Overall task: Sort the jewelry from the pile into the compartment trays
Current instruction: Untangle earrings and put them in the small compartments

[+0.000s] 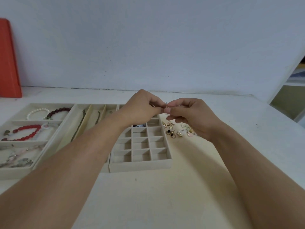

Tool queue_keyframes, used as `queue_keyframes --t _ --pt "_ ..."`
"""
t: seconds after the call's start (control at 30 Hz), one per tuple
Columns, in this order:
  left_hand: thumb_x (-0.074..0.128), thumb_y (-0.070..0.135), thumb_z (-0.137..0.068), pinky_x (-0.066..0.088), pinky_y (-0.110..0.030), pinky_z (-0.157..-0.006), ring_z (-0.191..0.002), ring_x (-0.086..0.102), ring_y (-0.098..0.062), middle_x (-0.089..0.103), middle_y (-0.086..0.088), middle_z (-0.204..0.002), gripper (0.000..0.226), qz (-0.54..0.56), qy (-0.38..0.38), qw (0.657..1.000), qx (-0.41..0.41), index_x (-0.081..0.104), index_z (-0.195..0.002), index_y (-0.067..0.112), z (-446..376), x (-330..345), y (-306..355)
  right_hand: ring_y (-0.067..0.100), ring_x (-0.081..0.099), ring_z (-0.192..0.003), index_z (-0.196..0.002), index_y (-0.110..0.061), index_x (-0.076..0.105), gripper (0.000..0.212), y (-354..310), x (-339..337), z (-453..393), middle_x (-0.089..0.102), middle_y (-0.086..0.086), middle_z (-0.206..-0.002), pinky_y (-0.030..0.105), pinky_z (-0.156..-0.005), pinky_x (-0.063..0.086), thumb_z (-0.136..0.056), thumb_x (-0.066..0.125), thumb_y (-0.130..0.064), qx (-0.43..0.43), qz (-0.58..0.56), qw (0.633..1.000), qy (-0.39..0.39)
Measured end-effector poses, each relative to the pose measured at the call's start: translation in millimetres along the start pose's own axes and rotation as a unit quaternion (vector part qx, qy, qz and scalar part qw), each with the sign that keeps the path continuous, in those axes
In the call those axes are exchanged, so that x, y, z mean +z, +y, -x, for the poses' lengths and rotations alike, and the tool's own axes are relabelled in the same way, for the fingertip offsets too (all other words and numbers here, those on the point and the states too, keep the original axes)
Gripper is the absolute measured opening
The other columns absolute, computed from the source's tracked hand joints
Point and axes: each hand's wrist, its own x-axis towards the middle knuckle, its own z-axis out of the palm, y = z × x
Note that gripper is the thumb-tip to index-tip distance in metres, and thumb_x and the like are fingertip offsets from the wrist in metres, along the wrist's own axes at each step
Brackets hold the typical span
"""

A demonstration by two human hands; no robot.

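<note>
My left hand (142,108) and my right hand (191,116) meet fingertip to fingertip above the table, both pinching a tiny thin earring (167,105) whose wire sticks up between them. Below the right hand lies the pile of small gold earrings (176,129) on the table. A beige grid tray (140,166) with many small square compartments sits under and in front of the left hand; one far cell holds a dark piece (138,125). My left forearm hides part of that tray.
A beige tray (18,169) at the left holds a pearl bracelet (37,112), a dark red bracelet (59,111) and a bright red bracelet (27,132). A long-slot tray (85,119) holds chains. An orange board (8,63) leans on the wall at far left.
</note>
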Motion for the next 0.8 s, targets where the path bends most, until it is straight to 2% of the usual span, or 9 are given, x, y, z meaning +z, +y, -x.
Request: queue_keyframes --t 0.07,0.2,0.3,0.5,0.57,0.63,0.7,0.73,0.8 --pt "0.073 0.024 -0.089 0.05 -0.014 -0.072 -0.087 0.07 -0.007 0.077 0.007 -0.089 0.011 0.002 -0.002 1.0 -0.003 0.081 -0.097 0.026 1.3 0.0 1.5 0.02 0.074 -0.082 -0.092 -0.013 0.074 0.012 1.7 -0.4 -1.5 0.077 0.006 -0.09 0.02 -0.064 0.052 -0.082 0.079 -0.008 0.011 -0.017 1.0 -0.008" --pt "0.073 0.023 -0.09 0.04 -0.006 -0.055 -0.061 0.058 0.003 0.076 0.004 -0.082 0.009 0.0 -0.003 1.0 -0.002 0.081 -0.094 0.025 1.8 -0.1 1.3 0.019 0.073 -0.082 -0.091 -0.015 0.075 0.011 4.2 -1.4 -3.2 0.076 0.005 -0.092 0.021 -0.066 0.052 -0.081 0.079 -0.011 0.022 -0.035 0.999 -0.022" --pt "0.073 0.02 -0.09 0.033 -0.002 -0.047 -0.049 0.053 0.01 0.07 0.01 -0.074 0.009 -0.001 -0.008 1.0 0.005 0.081 -0.096 0.019 3.7 -0.6 3.5 0.019 0.072 -0.08 -0.09 -0.015 0.075 0.011 6.4 -2.6 -4.5 0.076 0.004 -0.091 0.021 -0.066 0.052 -0.081 0.079 -0.01 0.032 -0.044 0.998 -0.029" --pt "0.073 0.018 -0.09 0.034 -0.011 -0.04 -0.037 0.042 -0.002 0.072 -0.003 -0.078 0.008 -0.011 -0.027 1.0 -0.007 0.08 -0.093 0.02 5.2 -3.1 4.8 0.019 0.068 -0.077 -0.095 -0.009 0.077 0.013 12.5 -3.2 -8.3 0.077 0.008 -0.093 0.023 -0.067 0.053 -0.087 0.076 -0.02 0.038 -0.023 0.999 -0.01" --pt "0.074 0.02 -0.089 0.038 -0.014 -0.042 -0.042 0.048 -0.003 0.072 0.003 -0.079 0.006 -0.023 -0.02 0.999 -0.018 0.08 -0.091 0.022 4.7 -3.1 3.0 0.016 0.067 -0.073 -0.093 -0.009 0.077 0.015 15.8 -2.6 -9.5 0.076 0.006 -0.087 0.024 -0.066 0.052 -0.086 0.079 -0.023 0.027 0.012 0.999 0.017" --pt "0.074 0.02 -0.088 0.044 -0.016 -0.053 -0.062 0.061 -0.003 0.073 0.011 -0.084 0.007 -0.049 0.005 0.998 -0.039 0.079 -0.089 0.024 3.2 -4.7 -1.1 0.01 0.063 -0.065 -0.09 -0.014 0.079 0.012 18.9 -1.5 -10.0 0.074 -0.004 -0.078 0.021 -0.061 0.049 -0.086 0.079 -0.026 0.0 0.093 0.994 0.054" --pt "0.07 0.02 -0.091 0.041 -0.019 -0.055 -0.066 0.058 -0.002 0.065 0.017 -0.079 0.01 -0.095 0.028 0.993 -0.067 0.079 -0.09 0.026 3.2 -8.1 -6.0 0.005 0.056 -0.056 -0.088 -0.022 0.079 0.008 20.5 0.9 -11.0 0.067 -0.018 -0.066 0.013 -0.05 0.042 -0.089 0.075 -0.029 -0.034 0.19 0.978 0.08" --pt "0.067 0.019 -0.093 0.04 -0.021 -0.057 -0.068 0.056 -0.003 0.062 0.017 -0.079 0.014 -0.119 0.034 0.989 -0.078 0.078 -0.091 0.028 3.0 -9.4 -8.2 0.004 0.053 -0.053 -0.089 -0.025 0.079 0.008 20.4 2.4 -12.4 0.064 -0.022 -0.062 0.012 -0.046 0.039 -0.09 0.074 -0.03 -0.048 0.223 0.97 0.086" --pt "0.062 0.016 -0.094 0.047 -0.026 -0.072 -0.09 0.06 -0.011 0.066 0.007 -0.099 0.024 -0.161 0.035 0.982 -0.092 0.076 -0.088 0.035 1.2 -10.7 -13.5 0.001 0.049 -0.048 -0.089 -0.026 0.079 0.01 17.4 6.1 -18.8 0.061 -0.021 -0.06 0.01 -0.046 0.037 -0.093 0.07 -0.028 -0.07 0.267 0.957 0.088"
